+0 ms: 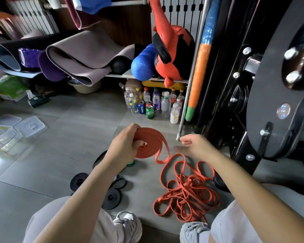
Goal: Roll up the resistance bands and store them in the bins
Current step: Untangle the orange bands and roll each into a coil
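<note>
My left hand grips a partly rolled orange resistance band, a flat coil held above the floor. Its loose tail drops from the coil's right side to a tangled heap of orange bands on the grey tiles between my feet. My right hand hovers just right of the coil, fingers apart and holding nothing. Rolled black bands lie on the floor under my left forearm, another roll to their left. Clear plastic bins stand at the far left with a lid beside them.
Bottles and cans crowd the floor ahead under a shelf with yoga mats and a blue foam roller. A black gym machine fills the right side. A metal bar leans near my right hand. My shoes are at the bottom.
</note>
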Available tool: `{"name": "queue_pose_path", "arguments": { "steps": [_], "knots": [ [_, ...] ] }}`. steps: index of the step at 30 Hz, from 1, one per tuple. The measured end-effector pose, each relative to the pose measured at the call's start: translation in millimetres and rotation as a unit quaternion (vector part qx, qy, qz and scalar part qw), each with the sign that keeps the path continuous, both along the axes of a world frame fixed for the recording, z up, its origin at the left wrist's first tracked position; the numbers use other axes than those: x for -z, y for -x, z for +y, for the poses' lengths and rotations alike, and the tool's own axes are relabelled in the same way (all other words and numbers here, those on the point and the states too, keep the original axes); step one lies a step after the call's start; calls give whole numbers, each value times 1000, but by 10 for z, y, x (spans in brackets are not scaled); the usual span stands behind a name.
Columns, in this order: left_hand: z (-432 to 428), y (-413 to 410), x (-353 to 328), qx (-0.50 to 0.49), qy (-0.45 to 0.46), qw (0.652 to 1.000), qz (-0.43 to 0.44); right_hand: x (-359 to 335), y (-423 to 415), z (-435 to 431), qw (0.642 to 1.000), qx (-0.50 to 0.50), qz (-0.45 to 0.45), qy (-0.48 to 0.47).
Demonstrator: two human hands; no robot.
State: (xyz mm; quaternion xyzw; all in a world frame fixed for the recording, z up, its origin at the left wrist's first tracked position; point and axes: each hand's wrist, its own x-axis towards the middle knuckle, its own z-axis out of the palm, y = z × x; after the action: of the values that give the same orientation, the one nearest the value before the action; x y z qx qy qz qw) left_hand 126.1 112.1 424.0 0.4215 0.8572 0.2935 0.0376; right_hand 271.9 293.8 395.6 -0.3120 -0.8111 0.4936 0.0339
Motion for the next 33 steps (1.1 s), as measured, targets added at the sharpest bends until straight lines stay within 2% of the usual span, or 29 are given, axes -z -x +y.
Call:
{"name": "queue_pose_path", "arguments": {
  "steps": [4,8,17,22,28,33],
  "knots": [
    [87,-179,84,63,60,996,30,-44,51,-121,997,-63,43,-16],
    [143,-250,158,97,87,990,44,-31,94,-155,994,-61,84,-35],
    [161,-230,83,71,4,997,10,-94,36,-85,992,-58,110,-16],
    [182,-223,69,87,-55,990,-100,-130,8,-67,991,-45,129,18],
    [195,-245,96,45,-74,991,-105,-139,-10,-80,991,-36,127,17],
    [228,-241,68,33,-95,983,-156,-160,-9,-107,992,-30,123,22]
  ]
}}
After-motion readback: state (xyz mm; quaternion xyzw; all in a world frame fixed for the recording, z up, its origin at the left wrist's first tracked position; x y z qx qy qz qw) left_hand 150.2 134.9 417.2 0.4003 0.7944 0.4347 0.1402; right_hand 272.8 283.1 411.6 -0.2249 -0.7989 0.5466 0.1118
